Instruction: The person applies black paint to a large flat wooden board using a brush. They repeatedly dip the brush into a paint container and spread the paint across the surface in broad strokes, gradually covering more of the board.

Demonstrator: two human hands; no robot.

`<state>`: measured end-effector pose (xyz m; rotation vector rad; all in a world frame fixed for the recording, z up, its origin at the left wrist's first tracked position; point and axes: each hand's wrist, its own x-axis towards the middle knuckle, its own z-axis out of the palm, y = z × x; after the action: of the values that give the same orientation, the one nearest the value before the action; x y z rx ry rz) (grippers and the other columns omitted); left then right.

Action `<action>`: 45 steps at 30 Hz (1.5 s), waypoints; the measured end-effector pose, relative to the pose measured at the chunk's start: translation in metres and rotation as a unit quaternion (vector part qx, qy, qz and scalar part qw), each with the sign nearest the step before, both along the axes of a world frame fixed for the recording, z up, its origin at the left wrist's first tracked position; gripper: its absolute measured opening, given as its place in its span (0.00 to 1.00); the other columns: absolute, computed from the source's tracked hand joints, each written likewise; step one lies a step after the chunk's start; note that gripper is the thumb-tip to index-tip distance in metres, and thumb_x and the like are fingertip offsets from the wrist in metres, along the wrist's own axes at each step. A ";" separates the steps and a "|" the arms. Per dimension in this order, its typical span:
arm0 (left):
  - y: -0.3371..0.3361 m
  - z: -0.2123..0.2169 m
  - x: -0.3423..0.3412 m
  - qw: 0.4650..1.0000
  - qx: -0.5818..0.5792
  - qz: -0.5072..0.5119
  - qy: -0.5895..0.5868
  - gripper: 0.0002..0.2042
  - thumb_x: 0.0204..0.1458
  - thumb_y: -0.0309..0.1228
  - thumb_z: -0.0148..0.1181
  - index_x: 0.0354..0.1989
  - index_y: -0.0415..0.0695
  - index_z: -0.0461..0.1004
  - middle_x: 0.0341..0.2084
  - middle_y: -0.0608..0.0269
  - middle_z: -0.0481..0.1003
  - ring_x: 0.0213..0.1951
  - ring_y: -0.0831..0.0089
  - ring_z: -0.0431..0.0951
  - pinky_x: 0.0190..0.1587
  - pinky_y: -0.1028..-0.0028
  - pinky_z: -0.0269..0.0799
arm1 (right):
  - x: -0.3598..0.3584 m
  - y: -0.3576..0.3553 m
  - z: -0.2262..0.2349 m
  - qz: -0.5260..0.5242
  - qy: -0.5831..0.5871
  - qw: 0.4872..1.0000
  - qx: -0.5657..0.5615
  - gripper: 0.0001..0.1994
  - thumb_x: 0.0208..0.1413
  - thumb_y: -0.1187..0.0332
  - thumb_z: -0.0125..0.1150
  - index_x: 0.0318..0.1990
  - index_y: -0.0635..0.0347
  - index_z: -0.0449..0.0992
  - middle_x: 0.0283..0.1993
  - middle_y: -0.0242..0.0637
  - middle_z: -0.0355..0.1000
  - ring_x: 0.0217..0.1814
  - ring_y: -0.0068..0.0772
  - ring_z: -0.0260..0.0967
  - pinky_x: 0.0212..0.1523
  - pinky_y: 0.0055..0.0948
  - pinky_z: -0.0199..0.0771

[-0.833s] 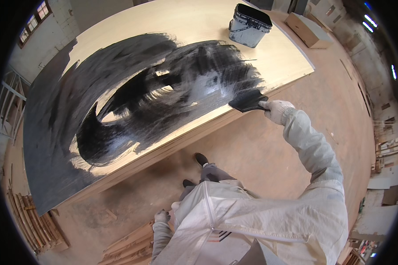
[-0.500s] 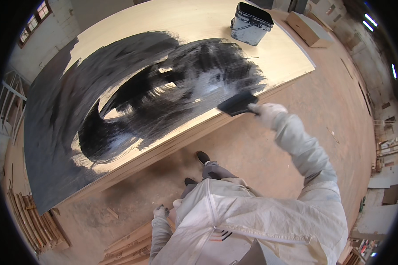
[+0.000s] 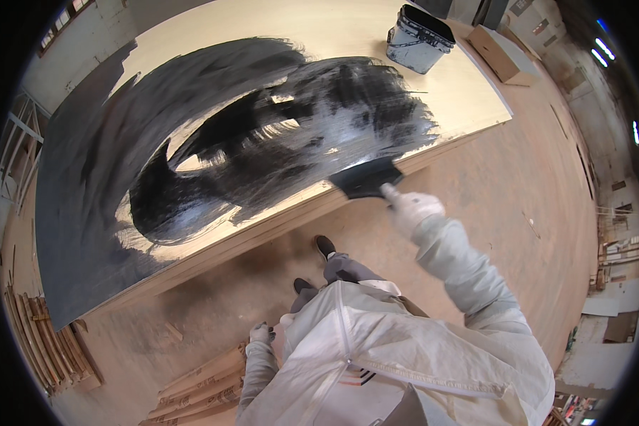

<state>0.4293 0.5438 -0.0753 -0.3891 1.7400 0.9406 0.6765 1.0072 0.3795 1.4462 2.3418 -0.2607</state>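
My gloved right hand (image 3: pixel 413 210) is closed round the handle of a wide flat paintbrush (image 3: pixel 367 177), dark all over. The brush is at the near long edge of a pale wooden board (image 3: pixel 468 96), its outer end over the wet area. Black paint (image 3: pixel 213 71) covers the board's left end and streaks across its middle, with bare wood showing between the strokes. Low by my side hangs my gloved left hand (image 3: pixel 261 332), fingers curled in and nothing visible in them. A paint-smeared square bucket (image 3: pixel 419 39) with a black rim stands on the board's far right part.
The board tops a thick stack of sheets (image 3: pixel 270 238) whose near side faces my legs. Wooden strips (image 3: pixel 53 341) lie at the lower left, printed brown boards (image 3: pixel 199 387) near my left arm. A wooden box (image 3: pixel 503 55) sits beyond the right end.
My right hand has swept the brush left and a little toward me along the board's near edge. My left hand stays low at my side. The whole view has shifted slightly.
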 end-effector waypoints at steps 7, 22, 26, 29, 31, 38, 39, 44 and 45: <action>-0.014 -0.011 -0.001 0.998 -0.004 0.004 -0.063 0.12 0.67 0.31 0.58 0.54 0.40 0.76 0.31 0.51 0.79 0.23 0.61 0.78 0.23 0.64 0.76 | -0.107 -0.087 -0.003 0.071 0.071 0.991 -0.089 0.27 0.78 0.54 0.33 0.62 0.62 0.76 0.48 0.46 0.84 0.51 0.54 0.82 0.54 0.49 0.80; -0.009 0.000 0.012 0.996 -0.023 0.078 -0.032 0.12 0.65 0.27 0.56 0.55 0.43 0.77 0.28 0.50 0.79 0.17 0.63 0.75 0.18 0.66 0.71 | -0.199 -0.134 -0.015 0.160 0.148 0.956 -0.195 0.28 0.78 0.57 0.31 0.63 0.72 0.71 0.44 0.49 0.84 0.50 0.58 0.82 0.55 0.51 0.80; -0.029 0.003 0.027 0.993 0.007 0.109 -0.052 0.08 0.66 0.27 0.56 0.50 0.42 0.75 0.27 0.50 0.78 0.17 0.61 0.74 0.18 0.62 0.72 | -0.232 -0.126 -0.008 0.159 0.176 0.955 -0.180 0.28 0.78 0.56 0.31 0.61 0.69 0.76 0.51 0.49 0.84 0.52 0.60 0.81 0.58 0.54 0.78; -0.035 0.005 0.045 0.988 -0.019 0.145 -0.052 0.08 0.70 0.30 0.56 0.52 0.43 0.75 0.29 0.50 0.78 0.19 0.60 0.75 0.21 0.60 0.74 | -0.199 -0.084 0.009 0.140 0.121 0.976 -0.114 0.25 0.76 0.54 0.36 0.64 0.54 0.77 0.52 0.47 0.83 0.57 0.59 0.80 0.64 0.51 0.76; -0.043 0.003 0.054 0.980 -0.007 0.185 -0.067 0.09 0.70 0.31 0.56 0.53 0.43 0.74 0.30 0.50 0.78 0.20 0.59 0.76 0.22 0.60 0.75 | -0.157 -0.027 -0.008 0.064 0.077 0.992 -0.072 0.22 0.69 0.62 0.51 0.68 0.45 0.75 0.59 0.49 0.80 0.63 0.53 0.78 0.66 0.48 0.75; -0.045 -0.004 0.080 0.980 -0.012 0.188 -0.070 0.14 0.68 0.33 0.56 0.57 0.41 0.74 0.34 0.48 0.80 0.24 0.57 0.79 0.25 0.61 0.77 | -0.154 0.035 0.004 0.097 0.001 0.995 -0.021 0.24 0.75 0.56 0.41 0.73 0.50 0.68 0.63 0.45 0.79 0.66 0.52 0.76 0.67 0.47 0.75; -0.040 -0.002 0.080 0.980 -0.011 0.189 -0.061 0.14 0.68 0.33 0.56 0.58 0.41 0.74 0.35 0.47 0.80 0.24 0.57 0.79 0.25 0.61 0.78 | -0.174 0.020 0.005 0.138 -0.002 0.990 -0.030 0.24 0.76 0.57 0.39 0.72 0.51 0.69 0.64 0.45 0.78 0.67 0.52 0.76 0.68 0.47 0.74; -0.014 0.013 0.055 0.985 0.000 0.173 -0.012 0.15 0.68 0.31 0.57 0.58 0.38 0.76 0.35 0.46 0.82 0.26 0.56 0.81 0.26 0.61 0.79 | -0.221 0.115 -0.005 0.115 0.060 0.992 -0.004 0.29 0.64 0.55 0.58 0.73 0.42 0.69 0.59 0.48 0.81 0.63 0.48 0.78 0.63 0.42 0.77; 0.002 0.024 0.046 0.988 0.018 0.155 0.001 0.15 0.67 0.30 0.57 0.59 0.37 0.76 0.36 0.46 0.82 0.25 0.58 0.81 0.26 0.62 0.80 | -0.228 0.149 -0.004 0.084 0.058 0.995 0.021 0.30 0.62 0.60 0.60 0.73 0.45 0.69 0.60 0.47 0.80 0.65 0.48 0.77 0.64 0.42 0.77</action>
<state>0.4754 0.5463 -0.0509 -0.6481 1.6916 1.1910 0.4485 1.1562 0.3750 1.2734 2.5606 -0.2566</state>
